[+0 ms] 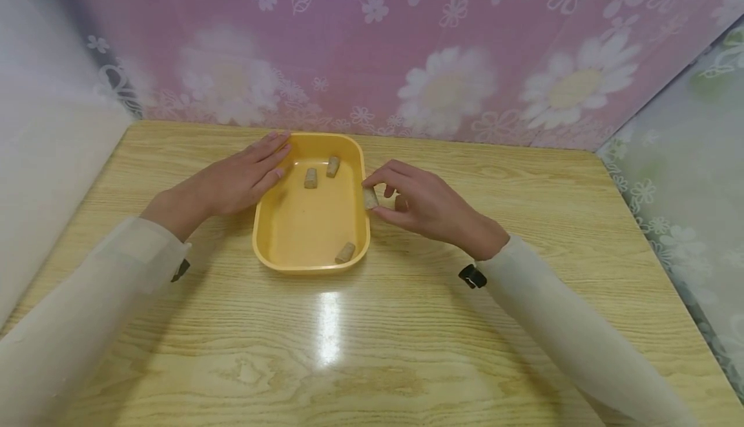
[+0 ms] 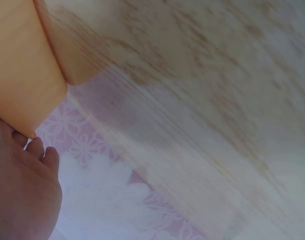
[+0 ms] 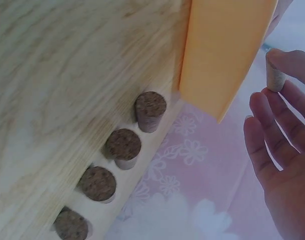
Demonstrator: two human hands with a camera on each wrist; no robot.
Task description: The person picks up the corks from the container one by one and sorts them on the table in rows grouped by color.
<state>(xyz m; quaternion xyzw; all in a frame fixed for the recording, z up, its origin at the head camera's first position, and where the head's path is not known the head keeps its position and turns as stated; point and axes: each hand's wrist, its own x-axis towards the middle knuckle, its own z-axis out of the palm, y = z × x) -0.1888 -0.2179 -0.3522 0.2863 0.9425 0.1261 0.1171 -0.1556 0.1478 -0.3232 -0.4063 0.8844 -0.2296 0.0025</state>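
Note:
A yellow-orange tray (image 1: pixel 308 268) stands on the wooden table. Three tan corks lie in it: one cork (image 1: pixel 310 178) and another cork (image 1: pixel 333 166) toward the back, a third cork (image 1: pixel 345 252) in the front right corner. My left hand (image 1: pixel 235 181) rests on the tray's left rim, its extended fingertips reaching over the edge. At the right rim, my right hand (image 1: pixel 424 204) pinches a cork (image 3: pixel 275 77) between thumb and fingertips; the other fingers are spread below it in the right wrist view.
Several corks stand upright in a row in the right wrist view, the nearest to the tray being one cork (image 3: pixel 150 111). A pink flowered cloth (image 1: pixel 349 46) hangs behind the table (image 1: pixel 383 349). Pale cloths flank both sides.

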